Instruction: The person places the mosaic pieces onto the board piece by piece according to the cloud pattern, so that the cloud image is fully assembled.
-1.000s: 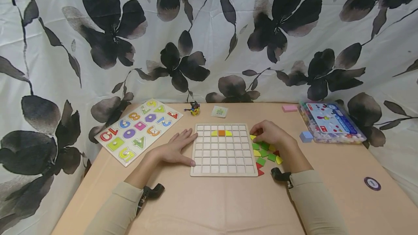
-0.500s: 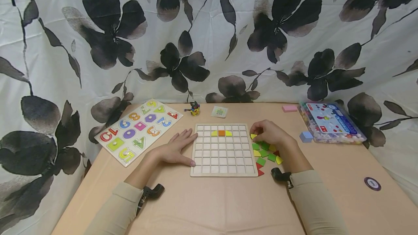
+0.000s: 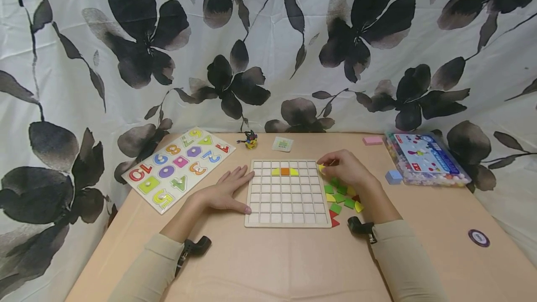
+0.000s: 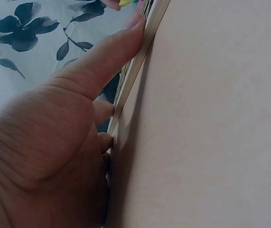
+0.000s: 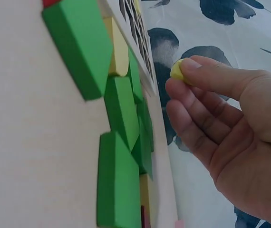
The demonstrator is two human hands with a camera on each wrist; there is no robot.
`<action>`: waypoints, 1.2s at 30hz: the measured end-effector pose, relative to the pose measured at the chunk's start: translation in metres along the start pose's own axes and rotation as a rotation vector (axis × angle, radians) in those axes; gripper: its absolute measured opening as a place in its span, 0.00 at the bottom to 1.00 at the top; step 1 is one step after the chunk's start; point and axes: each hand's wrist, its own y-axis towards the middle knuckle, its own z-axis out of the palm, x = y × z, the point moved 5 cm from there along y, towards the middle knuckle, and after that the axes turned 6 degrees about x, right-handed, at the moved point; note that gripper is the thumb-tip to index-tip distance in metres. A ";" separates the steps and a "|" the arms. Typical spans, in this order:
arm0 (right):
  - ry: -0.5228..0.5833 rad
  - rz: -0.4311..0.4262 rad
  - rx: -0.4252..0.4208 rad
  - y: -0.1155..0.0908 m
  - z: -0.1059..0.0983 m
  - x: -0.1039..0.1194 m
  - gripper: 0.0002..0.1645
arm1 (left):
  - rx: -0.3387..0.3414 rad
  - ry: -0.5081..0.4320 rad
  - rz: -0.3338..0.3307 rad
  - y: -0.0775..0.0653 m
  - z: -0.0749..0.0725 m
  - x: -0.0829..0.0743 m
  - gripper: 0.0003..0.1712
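Apparently, the step in hand is to bring one yellow piece [image 5: 176,71] to the wooden grid board [image 3: 289,205], which lies flat on the tabletop [image 3: 268,264]. The right hand [image 3: 347,170] pinches this piece between thumb and finger, its other fingers bent, and holds it near the far right corner of the board. The left hand [image 3: 222,195] is spread wide and grasps nothing, but its thumb and fingers touch the left edge of the board, probably for steadying it. In the second row from the far side, an orange square [image 3: 285,171] sits between two yellow tiles [image 3: 275,172]. Loose coloured pieces [image 3: 335,208], mostly green, lie beside the right edge. In my judgement, the next move calls for carrying the piece above a chosen cell, turning it until its sides agree with the frame, and lowering it gently; which cell is meant, I cannot tell.
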 end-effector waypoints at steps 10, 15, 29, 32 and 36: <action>-0.036 -0.113 0.058 -0.001 0.007 0.019 0.17 | 0.000 -0.005 -0.002 -0.001 -0.001 0.000 0.68; -0.057 -0.199 0.078 0.000 0.016 0.035 0.17 | 0.005 -0.003 -0.009 0.000 -0.001 -0.001 0.68; -0.124 -0.387 -0.018 0.010 0.060 0.085 0.14 | 0.007 0.002 -0.015 0.001 0.001 0.001 0.68; -0.130 -0.398 -0.037 0.014 0.070 0.091 0.14 | 0.012 -0.002 -0.019 0.000 0.001 0.000 0.68; -0.108 -0.393 -0.051 0.019 0.085 0.096 0.14 | 0.015 -0.006 -0.017 0.000 0.000 -0.001 0.68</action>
